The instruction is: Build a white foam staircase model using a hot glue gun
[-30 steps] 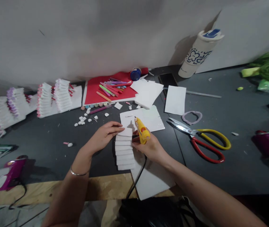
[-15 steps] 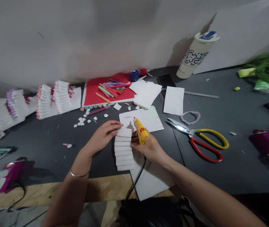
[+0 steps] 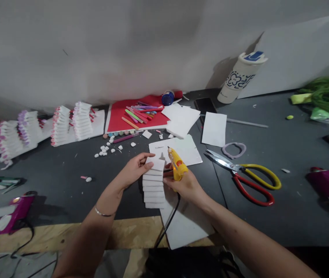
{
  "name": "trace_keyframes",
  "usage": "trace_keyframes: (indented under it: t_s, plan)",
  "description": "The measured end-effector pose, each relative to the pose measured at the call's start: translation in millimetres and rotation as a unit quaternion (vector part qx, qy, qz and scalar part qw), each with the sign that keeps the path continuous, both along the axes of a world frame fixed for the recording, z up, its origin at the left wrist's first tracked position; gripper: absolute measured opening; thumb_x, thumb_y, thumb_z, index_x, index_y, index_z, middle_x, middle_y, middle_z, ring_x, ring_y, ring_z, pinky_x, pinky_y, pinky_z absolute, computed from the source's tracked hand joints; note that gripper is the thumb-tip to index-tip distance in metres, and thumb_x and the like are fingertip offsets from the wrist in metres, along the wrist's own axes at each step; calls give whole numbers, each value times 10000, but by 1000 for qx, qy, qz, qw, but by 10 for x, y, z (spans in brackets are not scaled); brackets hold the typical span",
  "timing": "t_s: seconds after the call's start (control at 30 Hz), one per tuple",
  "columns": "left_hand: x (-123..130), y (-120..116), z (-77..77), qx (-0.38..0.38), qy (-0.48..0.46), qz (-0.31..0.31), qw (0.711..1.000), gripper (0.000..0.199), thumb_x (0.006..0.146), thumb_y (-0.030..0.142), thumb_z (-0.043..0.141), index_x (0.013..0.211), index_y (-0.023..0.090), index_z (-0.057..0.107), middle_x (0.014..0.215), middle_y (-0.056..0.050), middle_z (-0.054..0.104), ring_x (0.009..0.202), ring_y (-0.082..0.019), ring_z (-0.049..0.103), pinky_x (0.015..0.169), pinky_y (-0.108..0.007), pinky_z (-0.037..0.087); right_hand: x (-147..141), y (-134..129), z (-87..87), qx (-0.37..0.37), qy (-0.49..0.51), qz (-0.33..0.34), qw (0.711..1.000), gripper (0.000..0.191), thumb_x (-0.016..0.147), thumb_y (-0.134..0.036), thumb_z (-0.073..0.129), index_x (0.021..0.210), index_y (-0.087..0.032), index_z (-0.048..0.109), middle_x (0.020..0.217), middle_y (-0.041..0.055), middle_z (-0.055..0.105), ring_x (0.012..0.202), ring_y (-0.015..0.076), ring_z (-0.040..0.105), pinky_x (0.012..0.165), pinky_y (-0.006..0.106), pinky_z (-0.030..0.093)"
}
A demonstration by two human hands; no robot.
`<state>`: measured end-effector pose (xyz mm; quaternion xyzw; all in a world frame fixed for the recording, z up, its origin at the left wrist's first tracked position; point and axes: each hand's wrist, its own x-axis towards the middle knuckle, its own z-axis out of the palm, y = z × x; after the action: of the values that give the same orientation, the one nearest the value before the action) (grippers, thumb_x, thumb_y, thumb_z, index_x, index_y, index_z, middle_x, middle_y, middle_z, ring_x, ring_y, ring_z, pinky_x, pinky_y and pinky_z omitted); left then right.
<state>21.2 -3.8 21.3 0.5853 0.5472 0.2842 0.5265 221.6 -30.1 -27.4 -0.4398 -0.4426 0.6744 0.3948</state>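
from where i stand, the person's right hand [image 3: 186, 187] has its fingers wrapped round a yellow glue gun [image 3: 178, 166], nozzle pointing away from the body, over a white sheet [image 3: 191, 150]. i can't tell if the tip touches it. a black cord [image 3: 172, 217] runs down from the gun across a white board [image 3: 186, 229] at the table's front edge.

between the hands lies a row of overlapping white pieces [image 3: 154, 189] on the dark table [image 3: 51, 170]. the left hand [image 3: 134, 170], bracelet [image 3: 103, 214] at the wrist, is at the left side of the topmost piece, fingers bent and thumb by its edge; whether they pinch it, i can't tell.

off to the right are big scissors [image 3: 233, 167] with one red and one yellow handle, near a pale purple ring [image 3: 243, 147]. farther back, pens [image 3: 142, 112] are heaped on a red sheet [image 3: 118, 116], and a white cup [image 3: 239, 79] stands near the wall.
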Motion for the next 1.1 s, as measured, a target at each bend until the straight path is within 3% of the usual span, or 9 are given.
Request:
trace_keyframes:
  t_s: [0.2,0.3,0.53,0.67,0.87,1.1]
  plan:
    - [25,-21,34,-16,-15,30,999,509,794,440,699,1204,150,615,864,-42,668,787,-178,617,693,-288,487,-18,0,13,-12,3,-14,1000,354,679,-247,730,966,-250,523,868,23,670,799,211,692,533,293,547]
    - [54,-37,63,-18,-28,35,999,508,781,425,707,1196,152,603,919,-54,679,828,-187,622,719,-287,487,-25,14,69,-22,-3,-29,999,375,677,-311,750,973,-238,532,815,-2,669,680,172,661,487,274,526]
    - [103,-93,62,29,34,30,999,480,794,421,696,1190,163,613,679,39,499,654,-137,525,597,-237,424,-28,53,212,-66,14,-62,996,468,573,-342,809,929,-223,531,636,-66,613,475,97,519,454,255,463]
    - [94,-106,80,17,17,17,1000,539,791,449,704,1237,169,591,775,-4,596,728,-167,574,651,-268,463,-23,49,214,-66,14,-58,996,459,578,-334,797,926,-226,517,621,-80,598,457,95,505,451,255,438]
    - [90,-103,87,-27,-16,18,999,588,774,453,723,1262,160,577,774,3,600,732,-165,569,681,-275,455,-30,41,220,-65,13,-61,996,444,580,-307,774,931,-221,515,638,-74,598,473,101,514,456,257,445]
    - [60,-90,6,-70,-119,54,989,739,786,628,657,1329,149,512,1064,-113,681,953,-235,621,841,-335,466,-20,58,220,-72,24,-91,993,440,559,-302,783,908,-209,532,617,-86,591,455,83,510,442,227,436]
